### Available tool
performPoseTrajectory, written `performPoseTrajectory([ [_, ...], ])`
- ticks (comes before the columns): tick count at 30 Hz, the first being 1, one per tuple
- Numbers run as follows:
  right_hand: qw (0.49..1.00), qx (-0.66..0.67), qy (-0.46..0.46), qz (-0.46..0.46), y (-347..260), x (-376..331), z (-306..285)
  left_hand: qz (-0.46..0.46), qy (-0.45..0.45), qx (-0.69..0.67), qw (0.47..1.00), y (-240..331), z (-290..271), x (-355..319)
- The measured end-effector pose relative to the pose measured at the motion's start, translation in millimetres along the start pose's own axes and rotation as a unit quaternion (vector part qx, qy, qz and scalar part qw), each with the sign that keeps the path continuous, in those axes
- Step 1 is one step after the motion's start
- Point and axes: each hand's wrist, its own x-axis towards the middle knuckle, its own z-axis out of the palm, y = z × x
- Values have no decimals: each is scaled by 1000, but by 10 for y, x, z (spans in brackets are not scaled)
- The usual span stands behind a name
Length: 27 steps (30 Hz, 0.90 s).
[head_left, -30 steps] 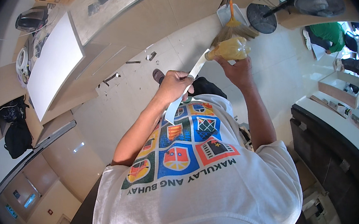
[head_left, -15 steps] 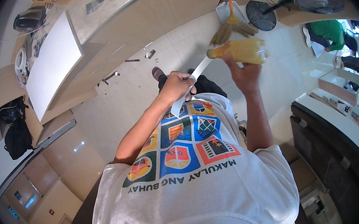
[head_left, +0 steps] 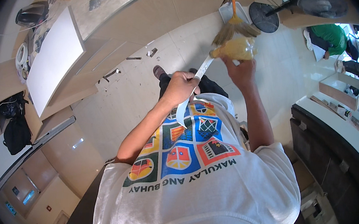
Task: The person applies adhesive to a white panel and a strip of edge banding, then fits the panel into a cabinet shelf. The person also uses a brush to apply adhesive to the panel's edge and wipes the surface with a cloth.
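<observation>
My left hand (head_left: 179,88) pinches a thin, flexible white strip (head_left: 182,112) in front of my shirt. The strip's near end curls down against the shirt. Its far end rises to the mouth of a clear plastic bottle (head_left: 236,48) with yellowish contents. My right hand (head_left: 240,71) is wrapped round that bottle from below and keeps it tipped, mouth toward the left, touching or just over the strip. Small spots show on the strip's upper stretch between hand and bottle. What comes out of the mouth is too small to make out.
A white panel (head_left: 54,64) leans by the cabinets on the left. Dark scraps (head_left: 112,75) lie on the tiled floor. Beyond the bottle are a broom (head_left: 235,26), a dustpan and a fan base (head_left: 263,17). A person in green (head_left: 329,38) crouches at far right near an open drawer (head_left: 342,88).
The bottle has tilted and shifted slightly left along the strip's far end. The strip's near end now bends more, and spots show on its upper stretch.
</observation>
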Motion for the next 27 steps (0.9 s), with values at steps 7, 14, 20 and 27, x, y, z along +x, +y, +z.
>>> performPoseTrajectory([
  [7,1000,10,12,12,88,30,47,18,-12,12,1000,-72,7,-29],
  [14,998,-22,-40,-33,20,-76,3,36,-10,71,997,-100,55,-19],
  [20,993,55,104,-23,183,129,-38,34,-5,75,997,-65,77,-143],
  [27,894,346,284,22,539,270,-519,32,-17,0,999,149,22,-532],
])
